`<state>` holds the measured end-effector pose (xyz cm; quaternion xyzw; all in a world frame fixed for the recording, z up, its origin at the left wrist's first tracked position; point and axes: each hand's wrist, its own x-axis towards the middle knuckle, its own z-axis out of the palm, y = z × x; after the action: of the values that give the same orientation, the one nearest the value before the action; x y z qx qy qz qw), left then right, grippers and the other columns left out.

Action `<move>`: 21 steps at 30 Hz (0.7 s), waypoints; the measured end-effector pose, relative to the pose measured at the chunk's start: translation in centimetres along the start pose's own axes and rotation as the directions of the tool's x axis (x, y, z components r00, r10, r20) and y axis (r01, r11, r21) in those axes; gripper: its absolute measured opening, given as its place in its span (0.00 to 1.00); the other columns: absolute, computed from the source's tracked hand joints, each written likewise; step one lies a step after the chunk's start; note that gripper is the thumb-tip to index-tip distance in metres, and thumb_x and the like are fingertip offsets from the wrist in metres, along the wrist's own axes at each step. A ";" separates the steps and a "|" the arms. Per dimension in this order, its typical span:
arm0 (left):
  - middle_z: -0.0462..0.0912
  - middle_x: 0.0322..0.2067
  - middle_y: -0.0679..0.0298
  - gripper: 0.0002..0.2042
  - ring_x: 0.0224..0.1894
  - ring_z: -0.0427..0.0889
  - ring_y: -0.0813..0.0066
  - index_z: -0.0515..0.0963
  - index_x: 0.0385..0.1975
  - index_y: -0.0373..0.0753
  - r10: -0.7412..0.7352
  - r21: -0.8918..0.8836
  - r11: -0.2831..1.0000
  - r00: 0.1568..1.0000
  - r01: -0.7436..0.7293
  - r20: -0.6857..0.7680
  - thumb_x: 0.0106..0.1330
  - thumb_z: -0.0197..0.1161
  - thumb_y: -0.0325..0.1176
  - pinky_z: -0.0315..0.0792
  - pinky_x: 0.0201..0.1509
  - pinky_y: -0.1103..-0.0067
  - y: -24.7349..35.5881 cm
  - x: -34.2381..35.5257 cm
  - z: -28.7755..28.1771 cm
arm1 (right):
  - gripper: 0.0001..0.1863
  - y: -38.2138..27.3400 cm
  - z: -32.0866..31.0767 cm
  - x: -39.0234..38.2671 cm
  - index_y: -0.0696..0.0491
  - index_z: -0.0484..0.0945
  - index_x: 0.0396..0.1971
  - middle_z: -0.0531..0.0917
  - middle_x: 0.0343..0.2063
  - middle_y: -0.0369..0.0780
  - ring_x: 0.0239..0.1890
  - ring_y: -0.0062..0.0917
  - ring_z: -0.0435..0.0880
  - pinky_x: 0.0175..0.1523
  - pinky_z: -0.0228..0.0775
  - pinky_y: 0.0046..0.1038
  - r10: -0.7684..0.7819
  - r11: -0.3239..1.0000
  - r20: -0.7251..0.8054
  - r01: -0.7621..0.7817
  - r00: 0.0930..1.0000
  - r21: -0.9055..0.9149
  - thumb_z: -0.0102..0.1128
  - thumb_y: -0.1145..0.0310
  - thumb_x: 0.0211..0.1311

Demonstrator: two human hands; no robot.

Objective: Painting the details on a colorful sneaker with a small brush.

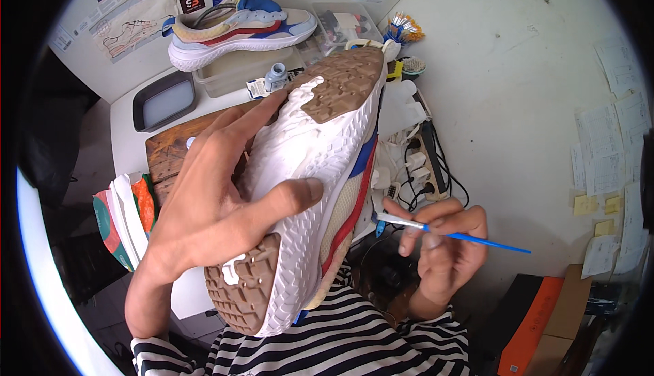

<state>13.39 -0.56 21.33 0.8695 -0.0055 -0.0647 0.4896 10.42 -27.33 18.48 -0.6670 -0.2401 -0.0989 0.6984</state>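
My left hand (pixel 221 192) grips a running shoe (pixel 286 161) by its midsole, thumb across the near side wall and fingers over the white underside. The sole faces up, with brown rubber tread at both ends and white foam between; its upper shows cream mesh, red and blue along the right side. In my right hand (pixel 446 243) a thin paintbrush (pixel 487 242) with a blue handle is pinched between thumb and fingers. Its pale, flat bristles point left toward the shoe's side, apart from it.
A matching shoe (pixel 238 32) rests on a clear plastic box at the back. Beside it are a small open bottle (pixel 276 76), a dark tray (pixel 163 101) and a bundle of brushes (pixel 404 28). A power strip (pixel 430 158) with cables lies right; an orange box (pixel 535 321) stands lower right.
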 end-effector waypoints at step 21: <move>0.71 0.61 0.41 0.39 0.57 0.79 0.46 0.55 0.70 0.30 -0.324 -0.908 -0.002 0.859 -0.420 -0.397 0.60 0.60 0.43 0.76 0.62 0.57 -14.9 -11.3 0.8 | 0.03 21.5 6.3 2.3 0.60 0.78 0.38 0.82 0.25 0.36 0.26 0.12 0.79 0.30 0.68 0.16 0.255 0.966 -0.172 -0.258 0.951 0.009 0.60 0.76 0.68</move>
<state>1.30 7.36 9.48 0.2409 0.1390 0.2002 0.9394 21.02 -18.79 0.53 -0.6861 -0.0896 -0.0661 0.7189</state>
